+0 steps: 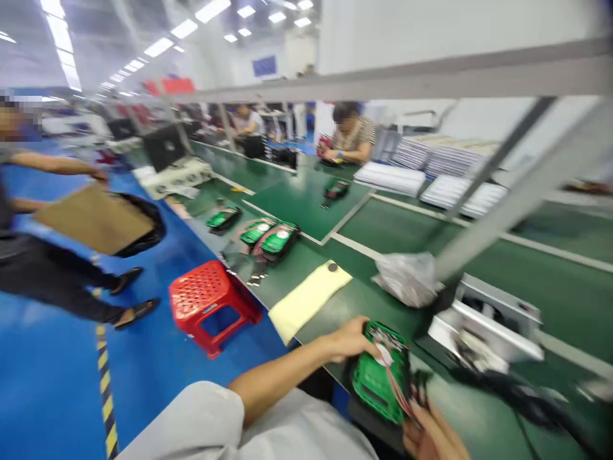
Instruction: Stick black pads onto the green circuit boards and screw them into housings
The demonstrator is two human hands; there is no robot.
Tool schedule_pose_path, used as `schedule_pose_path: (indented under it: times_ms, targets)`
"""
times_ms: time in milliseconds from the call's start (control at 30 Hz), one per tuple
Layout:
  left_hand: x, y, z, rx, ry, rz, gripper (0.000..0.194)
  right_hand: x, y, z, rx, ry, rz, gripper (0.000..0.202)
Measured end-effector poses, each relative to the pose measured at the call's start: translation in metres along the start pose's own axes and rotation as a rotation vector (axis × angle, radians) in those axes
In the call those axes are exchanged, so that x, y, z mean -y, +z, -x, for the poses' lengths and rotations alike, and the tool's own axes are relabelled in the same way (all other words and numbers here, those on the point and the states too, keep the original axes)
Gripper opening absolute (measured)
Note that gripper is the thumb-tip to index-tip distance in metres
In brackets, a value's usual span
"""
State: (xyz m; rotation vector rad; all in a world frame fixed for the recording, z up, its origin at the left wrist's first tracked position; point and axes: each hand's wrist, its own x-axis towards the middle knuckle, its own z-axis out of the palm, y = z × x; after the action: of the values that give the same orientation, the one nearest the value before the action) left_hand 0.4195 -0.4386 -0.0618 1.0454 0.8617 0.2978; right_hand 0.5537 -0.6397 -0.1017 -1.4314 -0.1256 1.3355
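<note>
A green plastic housing (378, 386) with a black rim lies on the bench close to my body. My left hand (352, 338) grips its upper left edge, thumb across the top near a white round part (384, 355). Reddish wires (397, 390) run from that part toward the lower right. My right hand (433, 431) is closed on the wires near their dark ends, beside the housing's lower right corner; some of its fingers are cut off by the frame and blurred.
A yellow cloth strip (309, 300) and more green housings (280, 237) lie left along the bench. A metal device (488, 326) and a plastic bag (409, 278) stand right. A red stool (211, 303) is on the floor; a person carries a brown board (96, 218).
</note>
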Motion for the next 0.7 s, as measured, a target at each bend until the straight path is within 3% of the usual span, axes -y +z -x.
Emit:
schedule_pose_path:
  times_ms: [67,167,300,400,467,533,633,700]
  targets:
    - [0.000,-0.002,0.002,-0.027,0.051,-0.118,0.087,0.011,0.016,0.031,-0.011,0.039,-0.001,0.082]
    - [0.000,-0.005,-0.008,-0.008,0.075,-0.303,0.105,0.021,0.023,0.048,0.025,0.069,0.054,0.084]
    - [0.006,0.000,-0.014,-0.013,0.155,-0.519,0.104,0.011,0.004,0.061,0.025,0.106,0.448,0.068]
    - [0.010,0.004,-0.015,-0.048,0.230,-0.703,0.096,0.011,-0.005,0.074,0.029,0.113,0.738,0.071]
    - [0.010,0.005,-0.018,-0.067,0.239,-0.739,0.093,0.020,-0.004,0.077,-0.019,0.020,0.820,0.073]
    - [0.008,0.005,-0.023,-0.108,0.239,-0.735,0.092,0.031,0.004,0.074,-0.150,-0.155,0.876,0.069]
    - [0.006,0.004,-0.025,-0.181,0.271,-0.792,0.090,0.042,0.022,0.056,-0.352,-0.462,0.988,0.047]
    - [0.007,0.004,-0.022,-0.220,0.304,-0.916,0.088,0.042,0.035,0.039,-0.372,-0.633,1.079,0.050]
